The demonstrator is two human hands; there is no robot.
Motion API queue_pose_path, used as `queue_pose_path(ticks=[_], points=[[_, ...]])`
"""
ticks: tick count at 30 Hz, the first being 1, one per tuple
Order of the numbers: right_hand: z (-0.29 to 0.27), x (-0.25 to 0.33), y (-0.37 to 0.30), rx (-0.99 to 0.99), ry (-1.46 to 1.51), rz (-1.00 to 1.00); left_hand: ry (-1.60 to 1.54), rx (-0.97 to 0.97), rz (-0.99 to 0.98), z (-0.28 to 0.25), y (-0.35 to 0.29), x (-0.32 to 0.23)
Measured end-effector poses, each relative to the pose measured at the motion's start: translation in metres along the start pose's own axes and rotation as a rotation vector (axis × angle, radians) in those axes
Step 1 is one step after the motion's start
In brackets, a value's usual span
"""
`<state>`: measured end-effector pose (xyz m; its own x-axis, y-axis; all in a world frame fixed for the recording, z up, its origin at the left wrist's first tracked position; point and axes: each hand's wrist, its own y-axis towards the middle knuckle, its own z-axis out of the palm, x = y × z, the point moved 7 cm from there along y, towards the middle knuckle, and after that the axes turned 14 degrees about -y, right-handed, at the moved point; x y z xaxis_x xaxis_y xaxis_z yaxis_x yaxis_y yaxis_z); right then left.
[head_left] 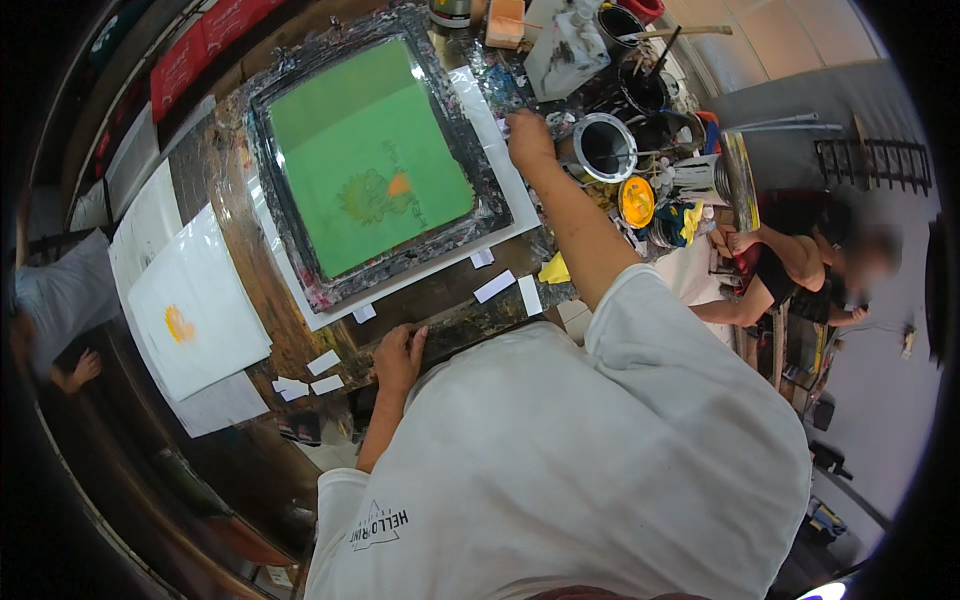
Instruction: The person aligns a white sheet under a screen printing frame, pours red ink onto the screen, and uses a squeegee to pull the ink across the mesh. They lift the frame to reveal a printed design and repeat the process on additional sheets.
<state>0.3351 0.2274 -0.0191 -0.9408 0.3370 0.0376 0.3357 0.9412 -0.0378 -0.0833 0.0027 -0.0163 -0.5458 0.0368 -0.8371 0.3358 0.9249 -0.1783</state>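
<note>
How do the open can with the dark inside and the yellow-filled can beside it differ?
The dark can is larger, with a bright metal rim and a black inside; the yellow can is smaller and shows yellow-orange paint. The right hand is next to the dark can, farther from the yellow one. Both stand open.

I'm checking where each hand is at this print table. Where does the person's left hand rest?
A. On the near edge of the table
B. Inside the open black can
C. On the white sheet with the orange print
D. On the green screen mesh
A: the left hand lies on the table's near edge, short of the framed green screen.
</note>
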Motion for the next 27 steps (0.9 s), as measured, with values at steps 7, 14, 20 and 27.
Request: queue_pose_path(ticks=[7, 14, 20, 27], points=[[0.004, -0.005, -0.002, -0.116, 0.069, -0.098, 0.050, -0.044, -0.042, -0.002, 0.007, -0.008], [0.004, -0.008, -0.002, -0.134, 0.136, -0.071, 0.092, -0.026, -0.091, -0.001, 0.007, 0.004], [-0.010, -0.005, -0.016, -0.276, 0.213, -0.045, 0.098, -0.037, -0.085, -0.001, 0.008, 0.004], [-0.024, -0.004, -0.011, -0.135, 0.088, -0.023, 0.098, -0.056, -0.054, -0.001, 0.008, 0.002]])
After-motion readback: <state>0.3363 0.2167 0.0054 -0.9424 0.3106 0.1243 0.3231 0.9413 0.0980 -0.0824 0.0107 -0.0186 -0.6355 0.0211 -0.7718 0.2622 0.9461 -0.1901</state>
